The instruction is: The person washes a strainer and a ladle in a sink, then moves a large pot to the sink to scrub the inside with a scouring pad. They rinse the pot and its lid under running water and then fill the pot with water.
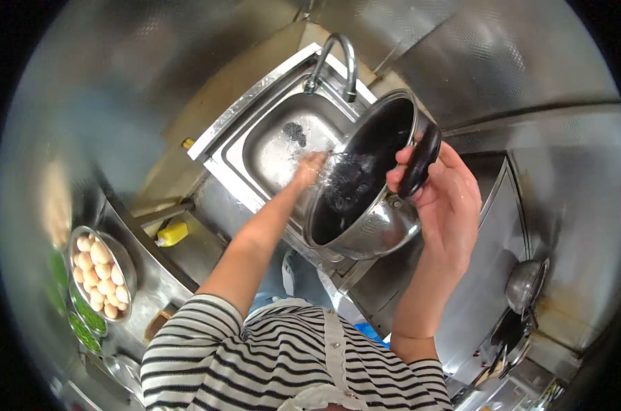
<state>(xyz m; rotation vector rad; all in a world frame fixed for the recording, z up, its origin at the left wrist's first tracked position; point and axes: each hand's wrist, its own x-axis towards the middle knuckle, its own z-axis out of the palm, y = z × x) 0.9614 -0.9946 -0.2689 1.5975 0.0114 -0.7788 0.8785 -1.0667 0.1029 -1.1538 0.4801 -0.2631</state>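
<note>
Closest is the person's striped shirt (283, 356), at the bottom. Two bare arms reach up from it.

The right hand (447, 198) has a tight grip on the black handle (420, 157) of a big steel pot (379, 229). The pot is held up in the air and tipped on its side, so its open mouth faces the left hand. It hangs over the front right corner of the sink (269, 144).

The left hand (312, 168) is at the rim of the pot. Water (344, 178) splashes around it. The fingers are blurry, so I cannot tell if that grip is loose or closed.

On the left edge of the desk sits a metal bowl (130, 270) full of eggs (98, 270). Just beside it are dishes of something green (84, 318). A yellow bottle (172, 234) lies nearer the sink.

On the right edge, a metal pan (526, 284) sits well apart from the pot.

The sink is past the hands. It is wet inside. At its far edge stands a curved tap (338, 55).
</note>
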